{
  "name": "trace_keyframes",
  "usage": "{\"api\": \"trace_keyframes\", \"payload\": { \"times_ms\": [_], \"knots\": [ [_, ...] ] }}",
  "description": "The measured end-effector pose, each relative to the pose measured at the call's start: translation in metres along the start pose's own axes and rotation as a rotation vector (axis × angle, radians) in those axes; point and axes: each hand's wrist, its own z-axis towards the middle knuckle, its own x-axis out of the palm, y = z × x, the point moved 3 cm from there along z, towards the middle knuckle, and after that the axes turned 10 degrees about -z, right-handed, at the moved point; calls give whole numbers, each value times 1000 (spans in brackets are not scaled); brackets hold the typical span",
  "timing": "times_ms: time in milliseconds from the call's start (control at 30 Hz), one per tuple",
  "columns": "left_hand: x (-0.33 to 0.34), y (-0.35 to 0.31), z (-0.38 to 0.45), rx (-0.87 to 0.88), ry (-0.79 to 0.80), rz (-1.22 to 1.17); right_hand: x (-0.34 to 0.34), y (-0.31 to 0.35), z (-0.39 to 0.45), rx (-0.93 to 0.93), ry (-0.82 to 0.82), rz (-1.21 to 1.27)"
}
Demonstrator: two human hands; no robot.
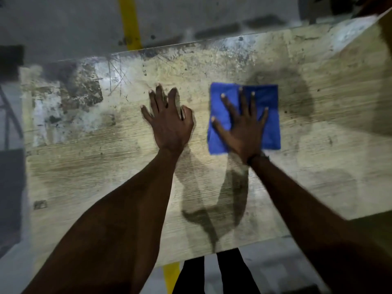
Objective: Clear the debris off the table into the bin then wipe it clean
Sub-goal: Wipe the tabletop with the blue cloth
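Blue cloth [263, 115]: folded, roughly square, lying flat on the table [212, 187], right of centre. Right hand [244, 128]: fingers straight and spread, palm pressed flat on the cloth. Left hand [169, 122]: just beside the cloth, apart from it, fingers spread, resting on bare tabletop. Table: pale wood-grain, worn, dark stains and scuffs toward far left. Yellow strip [129, 22] on floor beyond.

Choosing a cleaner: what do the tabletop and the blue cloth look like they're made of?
Tabletop: probably wood-grain laminate or board, matte, with fine parallel grain lines and scuffed grey stains. Blue cloth: soft fabric, possibly microfibre, folded flat under the right hand.
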Motion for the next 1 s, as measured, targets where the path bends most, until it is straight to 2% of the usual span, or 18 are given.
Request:
{"api": "trace_keyframes", "payload": {
  "times_ms": [67,133,200,333,400,467,567,667,767,867,933,1000],
  "knots": [
    [1,1,0,2,3,1,1,-9,37,56,-3,11],
    [2,2,0,1,0,-8,3,-2,31,91,-9,23],
    [2,2,0,3,2,-20,2,14,-18,70,-11,12],
    [1,2,0,2,23,-26,-6,35,-151,-97,-15,64],
    [2,3,0,6,23,-3,-3,24,-174,-126,-8,78],
    [4,5,-3,11,30,3,4,0,-151,-63,38,30],
    [8,12,-3,30,46,6,8,-40,-78,57,0,20],
    [10,11,-15,14,64,-1,8,-63,-38,89,-3,40],
    [11,3,-64,-9,64,11,8,-52,-84,71,-42,38],
    [13,-11,-132,-35,44,46,3,-48,-175,-81,-29,62],
    [18,-26,-179,-63,30,46,2,-72,-216,-114,1,92],
    [25,-46,-219,-62,47,30,4,-113,-218,-66,23,52]
  ]
}}
